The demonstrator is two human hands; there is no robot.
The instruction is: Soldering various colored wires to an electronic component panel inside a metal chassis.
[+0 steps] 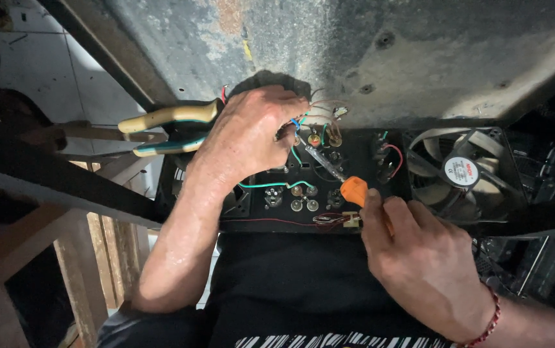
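My left hand (246, 132) grips pliers with cream and green handles (168, 127) that stick out to the left. Its fingertips pinch thin coloured wires (303, 119) at the top of a black panel (251, 222) studded with terminals. My right hand (419, 258) holds a screwdriver with an orange handle (354, 190). The clear shaft (319, 158) runs up and left to the terminals near the left hand's fingers. A green wire (274, 185) loops across the panel.
A black cooling fan (461, 171) sits to the right of the panel. A rusty grey metal sheet (367, 51) lies above. Wooden slats (90, 270) and a dark strap (65, 183) are at the left. A red bracelet (490, 322) circles my right wrist.
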